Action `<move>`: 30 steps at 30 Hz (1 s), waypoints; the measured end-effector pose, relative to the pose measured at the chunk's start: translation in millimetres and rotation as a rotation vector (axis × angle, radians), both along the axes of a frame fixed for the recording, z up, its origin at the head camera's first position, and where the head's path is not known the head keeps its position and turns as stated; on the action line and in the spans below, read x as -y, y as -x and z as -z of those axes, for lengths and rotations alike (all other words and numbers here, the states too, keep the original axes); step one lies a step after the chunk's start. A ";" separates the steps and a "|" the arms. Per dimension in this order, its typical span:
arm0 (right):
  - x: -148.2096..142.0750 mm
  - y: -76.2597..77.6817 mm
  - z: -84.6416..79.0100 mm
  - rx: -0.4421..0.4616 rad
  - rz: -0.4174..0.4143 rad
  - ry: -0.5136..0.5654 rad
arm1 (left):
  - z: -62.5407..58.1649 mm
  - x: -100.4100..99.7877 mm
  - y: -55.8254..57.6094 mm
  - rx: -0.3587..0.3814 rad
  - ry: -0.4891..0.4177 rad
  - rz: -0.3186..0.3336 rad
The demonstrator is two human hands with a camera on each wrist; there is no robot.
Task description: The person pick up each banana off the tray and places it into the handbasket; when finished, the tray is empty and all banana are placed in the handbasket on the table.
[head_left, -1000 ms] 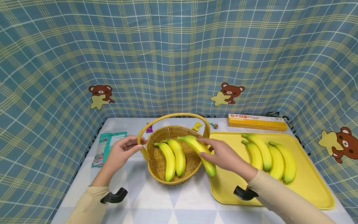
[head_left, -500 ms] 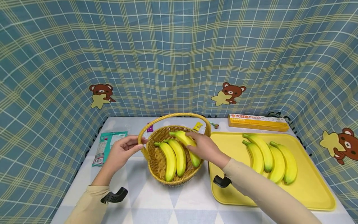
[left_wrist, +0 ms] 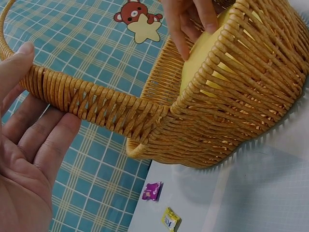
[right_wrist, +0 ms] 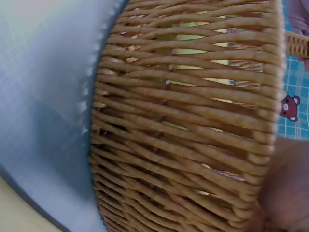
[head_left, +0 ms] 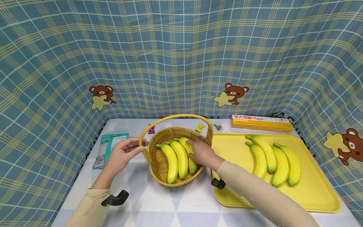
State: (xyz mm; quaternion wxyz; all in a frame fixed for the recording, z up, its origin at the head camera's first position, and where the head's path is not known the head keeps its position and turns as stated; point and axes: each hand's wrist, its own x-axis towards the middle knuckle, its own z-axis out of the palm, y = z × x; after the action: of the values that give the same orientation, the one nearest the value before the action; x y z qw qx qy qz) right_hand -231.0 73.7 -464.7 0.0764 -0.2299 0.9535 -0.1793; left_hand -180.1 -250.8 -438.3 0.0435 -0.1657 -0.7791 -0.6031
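Note:
A wicker basket (head_left: 158,171) with a tall arched handle stands on the table, two yellow bananas (head_left: 171,164) lying side by side inside it. My left hand (head_left: 123,154) holds the left side of the handle (left_wrist: 87,99), thumb on one face and fingers on the other in the left wrist view. Reaching over the basket's right rim, my right hand (head_left: 204,154) grips a third banana (head_left: 193,166) beside the other two. Its fingers (left_wrist: 179,36) press on that yellow fruit in the left wrist view. The basket's woven wall hides most of this hand in the right wrist view.
To the right, a yellow tray (head_left: 314,189) bears several bananas (head_left: 280,167). Behind it lies a pasta box (head_left: 261,124). A purple candy (head_left: 151,129), a yellow candy (head_left: 199,127) and a lollipop (head_left: 217,126) lie behind the basket. A teal packet (head_left: 106,149) is at left.
My right hand has carried the third banana left from the basket's right rim and lowered it inside, against the other two. The left hand stays at the handle.

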 end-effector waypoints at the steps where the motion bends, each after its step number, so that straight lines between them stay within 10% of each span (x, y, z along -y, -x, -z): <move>1: 0.1 0.0 0.2 0.005 -0.008 -0.003 | 0.0 0.0 -0.1 0.000 0.002 -0.001; 16: -9.7 -8.1 -0.3 -0.067 -0.032 0.072 | -1.7 -0.9 -1.7 0.019 0.003 -0.015; 30: -70.7 -48.4 -11.3 -0.264 -0.102 0.246 | 1.6 0.1 -0.6 0.007 -0.004 -0.007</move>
State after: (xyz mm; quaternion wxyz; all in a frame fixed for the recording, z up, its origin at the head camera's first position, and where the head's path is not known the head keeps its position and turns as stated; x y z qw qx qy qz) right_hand -182.6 144.4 -453.5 -0.0692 -0.3070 0.9132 -0.2589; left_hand -179.5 -250.8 -439.9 0.0432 -0.1609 -0.7784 -0.6052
